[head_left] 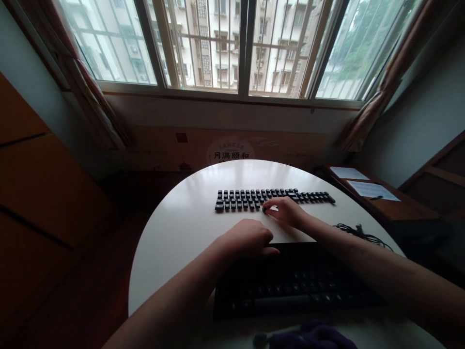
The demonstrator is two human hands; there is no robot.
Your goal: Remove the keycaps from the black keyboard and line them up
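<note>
Loose black keycaps [241, 198] stand in rows across the white round table. At the front row of these, my right hand [286, 212] pinches one keycap [264, 209] between thumb and fingertips. My left hand [250, 236] is curled closed above the upper left edge of a black keyboard [298, 278]; what its fingers hold, if anything, is hidden. The keyboard lies close to me, with keycaps on its near rows and a dark upper part whose detail I cannot make out. My right forearm covers part of its right side.
A coiled black cable [363, 233] lies right of the keyboard. Something purple and cloth-like [316, 335] sits at the near edge of the table [170, 232]. Papers [373, 190] and a pen lie on a wooden side table [410, 206] at right. Windows stand behind.
</note>
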